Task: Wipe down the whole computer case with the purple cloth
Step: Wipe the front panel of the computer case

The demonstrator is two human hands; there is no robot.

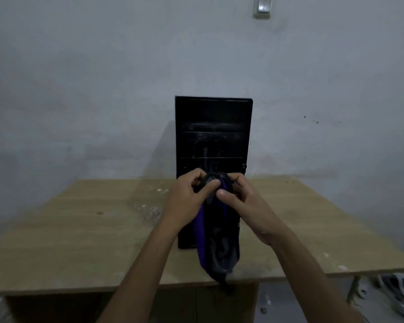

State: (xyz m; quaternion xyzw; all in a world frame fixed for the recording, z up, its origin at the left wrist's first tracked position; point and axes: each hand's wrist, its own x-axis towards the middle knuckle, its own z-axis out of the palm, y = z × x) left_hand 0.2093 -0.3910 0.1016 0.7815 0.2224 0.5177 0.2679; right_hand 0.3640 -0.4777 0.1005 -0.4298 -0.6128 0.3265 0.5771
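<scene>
The purple cloth (202,231) hangs bunched between my two hands, in front of the lower half of the computer case (214,136). It is purple along one side and grey-dark on the other, and its tail drops down past the near edge of the table (79,241). My left hand (187,201) pinches the top of the bundle with thumb and fingers curled round it; my right hand (240,199) has its grip closed on the same gathered top from the other side, thumb pressed on the fabric. Both hands look busy sorting or folding the cloth rather than pressing it to anything.

The case stands upright on the table, its black front panel facing me, close to the wall (103,78) behind. Pale smears and streaks show across the drive bays and the middle of the panel, so I judge the front is not yet clean. I cannot see the sides, top or back well enough to say. By my reckoning nearly the whole wipe-down is left to do.

The table carries pale specks and crumbs left of the case. A light switch (262,8) sits high on the wall, and a shoe (399,297) lies on the floor at lower right.
</scene>
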